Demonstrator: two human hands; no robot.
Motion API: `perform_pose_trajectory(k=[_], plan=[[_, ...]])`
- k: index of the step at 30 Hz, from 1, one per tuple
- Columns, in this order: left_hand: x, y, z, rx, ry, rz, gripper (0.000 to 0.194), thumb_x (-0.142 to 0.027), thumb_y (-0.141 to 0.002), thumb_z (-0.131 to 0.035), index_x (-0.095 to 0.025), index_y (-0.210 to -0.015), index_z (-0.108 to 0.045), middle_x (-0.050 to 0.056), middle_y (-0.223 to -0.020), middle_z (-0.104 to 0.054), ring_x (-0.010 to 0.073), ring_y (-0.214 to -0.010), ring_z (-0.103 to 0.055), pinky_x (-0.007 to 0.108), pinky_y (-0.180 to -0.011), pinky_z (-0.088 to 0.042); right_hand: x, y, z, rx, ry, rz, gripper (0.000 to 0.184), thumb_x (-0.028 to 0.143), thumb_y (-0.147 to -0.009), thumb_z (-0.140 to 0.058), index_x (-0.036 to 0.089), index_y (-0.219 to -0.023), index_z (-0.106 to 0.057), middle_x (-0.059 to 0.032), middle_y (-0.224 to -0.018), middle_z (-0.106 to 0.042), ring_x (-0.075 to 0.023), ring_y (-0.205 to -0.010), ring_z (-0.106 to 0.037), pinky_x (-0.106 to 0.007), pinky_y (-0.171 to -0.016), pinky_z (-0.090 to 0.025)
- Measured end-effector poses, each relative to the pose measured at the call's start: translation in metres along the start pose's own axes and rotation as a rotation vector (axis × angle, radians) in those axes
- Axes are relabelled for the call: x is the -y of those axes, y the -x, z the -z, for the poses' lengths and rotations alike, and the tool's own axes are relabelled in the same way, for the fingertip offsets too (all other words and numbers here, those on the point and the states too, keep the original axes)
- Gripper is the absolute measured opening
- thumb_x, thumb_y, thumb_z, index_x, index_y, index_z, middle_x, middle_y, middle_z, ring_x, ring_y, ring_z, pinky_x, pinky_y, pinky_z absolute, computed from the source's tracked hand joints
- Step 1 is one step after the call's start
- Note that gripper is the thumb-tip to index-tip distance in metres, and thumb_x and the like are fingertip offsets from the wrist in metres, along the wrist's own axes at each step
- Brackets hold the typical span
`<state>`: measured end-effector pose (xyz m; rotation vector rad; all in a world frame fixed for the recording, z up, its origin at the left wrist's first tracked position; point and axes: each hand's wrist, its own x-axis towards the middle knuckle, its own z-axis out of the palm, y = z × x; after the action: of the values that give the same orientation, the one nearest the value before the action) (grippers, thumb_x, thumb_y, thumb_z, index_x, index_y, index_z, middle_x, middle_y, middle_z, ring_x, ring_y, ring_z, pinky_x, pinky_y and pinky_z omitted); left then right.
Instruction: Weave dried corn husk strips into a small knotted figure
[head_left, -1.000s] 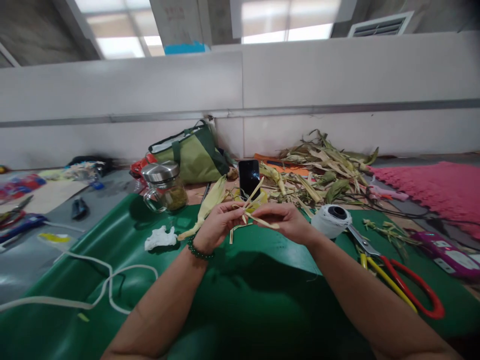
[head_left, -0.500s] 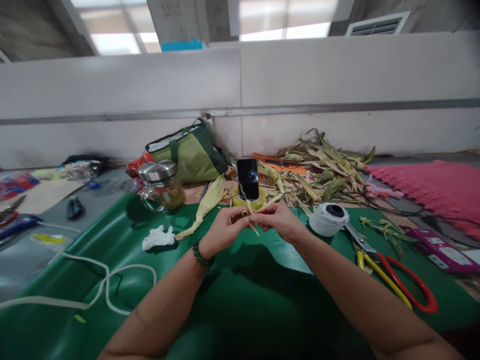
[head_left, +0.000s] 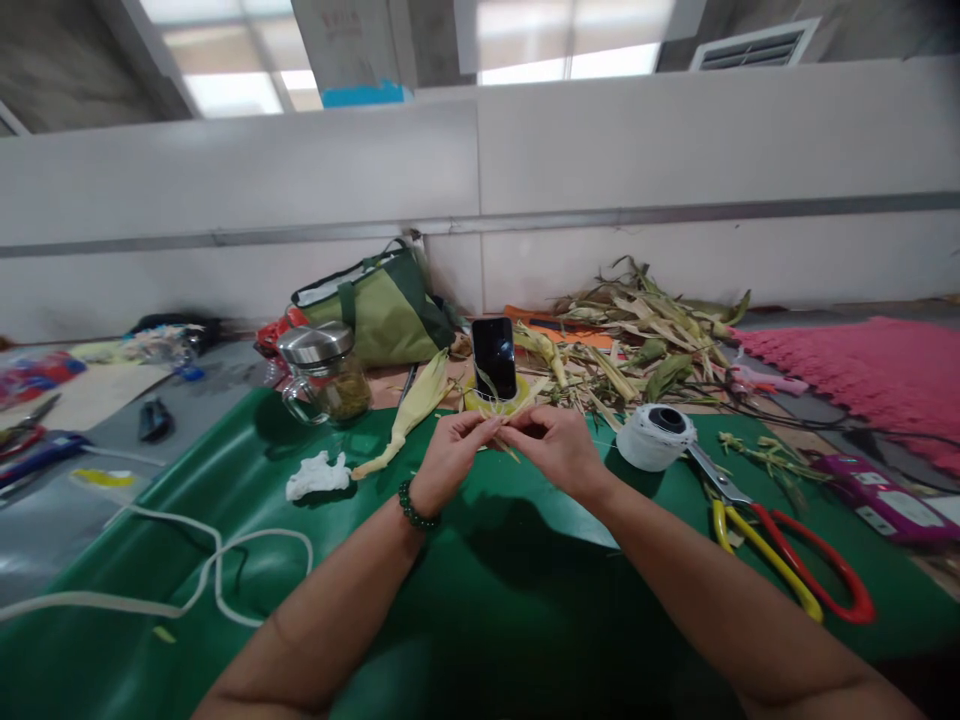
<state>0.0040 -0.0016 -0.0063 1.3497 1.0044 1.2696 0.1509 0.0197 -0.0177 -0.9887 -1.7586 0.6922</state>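
Note:
My left hand (head_left: 453, 455) and my right hand (head_left: 556, 448) meet above the green mat (head_left: 480, 600), thumbs and fingertips pinched close together. Between them are thin pale corn husk strips (head_left: 513, 453), whose ends stick out above and below the fingers. Both hands are closed on these strips; the fingers hide most of them. Just beyond, a phone (head_left: 494, 357) stands upright in a yellow roll (head_left: 480, 402). A twisted corn husk piece (head_left: 411, 412) lies left of my left hand. A roll wrapped in white (head_left: 654, 438) stands to the right of my right hand.
At right lie red-and-yellow-handled scissors (head_left: 787, 560) and a purple box (head_left: 885, 500). Dry husks (head_left: 652, 320) are heaped behind. At left are a lidded glass jar (head_left: 326, 375), a green bag (head_left: 390, 315), crumpled white tissue (head_left: 318, 476) and a looping white cord (head_left: 202, 560).
My right hand has turned, with its fingers curled further in over the strips. My left hand has shifted slightly, still pinching. The strip ends now point differently.

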Motion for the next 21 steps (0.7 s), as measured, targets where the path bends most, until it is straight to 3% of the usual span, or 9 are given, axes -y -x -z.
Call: perform_pose_trajectory(k=[6,10,14,21], plan=[[-0.008,0.000,0.005,-0.016,-0.069,-0.053,0.033,-0.045,-0.073,-0.068,-0.015,-0.060,-0.063,0.001,-0.058,-0.060,0.0128,-0.058,-0.056,0.025,-0.059,-0.046,0.008,0.000,0.007,0.022,-0.137,-0.035,0.024,0.040,-0.075,-0.067,0.016,-0.073,-0.066,-0.0004,-0.055,-0.061,-0.0104,-0.045,-0.053,-0.022,-0.042,-0.043],[-0.011,0.000,0.007,0.061,-0.173,-0.061,0.035,-0.045,-0.073,-0.067,-0.015,-0.057,-0.061,0.001,-0.055,-0.060,0.0122,-0.054,-0.054,0.023,-0.055,-0.044,0.011,0.000,0.011,-0.056,-0.192,0.092,0.019,0.036,-0.084,-0.057,0.019,-0.081,-0.066,-0.0026,-0.075,-0.066,-0.0091,-0.046,-0.056,-0.024,-0.046,-0.047],[-0.008,-0.001,0.008,0.099,-0.193,-0.033,0.037,-0.046,-0.072,-0.067,-0.014,-0.055,-0.060,0.001,-0.052,-0.057,0.0113,-0.051,-0.051,0.022,-0.051,-0.039,0.008,0.002,0.008,0.083,-0.250,0.254,0.018,0.035,-0.086,-0.056,0.021,-0.085,-0.068,-0.0022,-0.073,-0.067,-0.0126,-0.059,-0.063,-0.027,-0.059,-0.052],[-0.005,-0.002,0.013,0.115,-0.333,0.005,0.026,-0.032,-0.074,-0.061,-0.014,-0.055,-0.059,0.000,-0.051,-0.055,0.0092,-0.049,-0.045,0.020,-0.048,-0.034,0.011,-0.004,0.014,0.243,-0.189,0.109,0.021,0.032,-0.081,-0.063,0.017,-0.066,-0.066,-0.0013,-0.062,-0.060,-0.0118,-0.059,-0.056,-0.023,-0.054,-0.044]])
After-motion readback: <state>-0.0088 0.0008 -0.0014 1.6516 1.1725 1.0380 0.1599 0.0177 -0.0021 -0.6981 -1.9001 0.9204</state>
